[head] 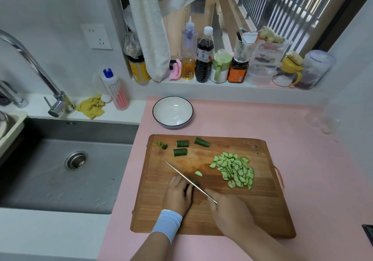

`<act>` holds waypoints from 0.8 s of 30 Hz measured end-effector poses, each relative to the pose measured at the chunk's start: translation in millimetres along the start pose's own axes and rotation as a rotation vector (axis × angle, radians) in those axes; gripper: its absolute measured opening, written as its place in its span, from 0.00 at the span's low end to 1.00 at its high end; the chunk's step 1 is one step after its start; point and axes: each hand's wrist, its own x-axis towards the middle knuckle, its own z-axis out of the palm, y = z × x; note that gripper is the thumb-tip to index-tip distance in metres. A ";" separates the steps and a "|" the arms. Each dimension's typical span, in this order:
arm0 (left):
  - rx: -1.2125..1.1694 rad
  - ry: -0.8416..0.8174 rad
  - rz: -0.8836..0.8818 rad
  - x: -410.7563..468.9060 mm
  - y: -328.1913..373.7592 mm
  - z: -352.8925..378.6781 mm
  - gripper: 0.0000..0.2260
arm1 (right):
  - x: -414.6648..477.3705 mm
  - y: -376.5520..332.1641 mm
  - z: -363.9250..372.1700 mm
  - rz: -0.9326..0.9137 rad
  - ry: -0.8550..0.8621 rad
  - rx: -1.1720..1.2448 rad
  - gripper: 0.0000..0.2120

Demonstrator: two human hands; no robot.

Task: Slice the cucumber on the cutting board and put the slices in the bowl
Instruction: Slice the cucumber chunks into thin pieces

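Now | left hand (178, 195) curled over cucumber piece (194, 181) | right hand (228, 212) grips knife (181, 174), blade slanting across cutting board (262, 210)

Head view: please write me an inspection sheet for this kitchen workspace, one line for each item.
Surface: pink counter with wooden cutting board on it.
Job's things: pile of slices on the board's right; three cucumber chunks and two end bits at its far left; bowl beyond the board, empty.
Clutter: bottles and jars on the sill; yellow cloth by the faucet.
Grippers: left hand holds a cucumber piece; right hand grips the knife, blade against that piece.
Cables: nothing seen; wall socket unused.
Surroundings: sink left of the counter; towel hanging above the sill.
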 end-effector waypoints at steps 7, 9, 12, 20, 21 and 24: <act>0.011 -0.001 -0.006 -1.5 -0.7 -0.2 0.02 | -15.1 7.0 -9.9 -0.019 -0.018 0.046 0.19; 0.013 0.005 -0.010 -0.7 0.3 0.0 0.04 | -13.8 7.9 -10.4 -0.016 -0.037 0.051 0.19; 0.002 0.002 -0.028 0.3 1.3 0.1 0.06 | -7.9 6.6 -10.0 0.008 -0.076 0.089 0.18; 0.016 0.025 -0.020 -4.9 4.1 -2.2 0.04 | 10.2 0.3 -8.5 -0.015 -0.083 0.102 0.11; 0.018 0.027 -0.015 -6.7 4.9 -2.8 0.03 | 10.5 1.1 -9.0 -0.018 -0.083 0.105 0.11; 0.044 0.008 0.024 -9.2 3.7 -1.5 0.04 | 10.3 3.9 -9.2 -0.044 -0.088 0.101 0.11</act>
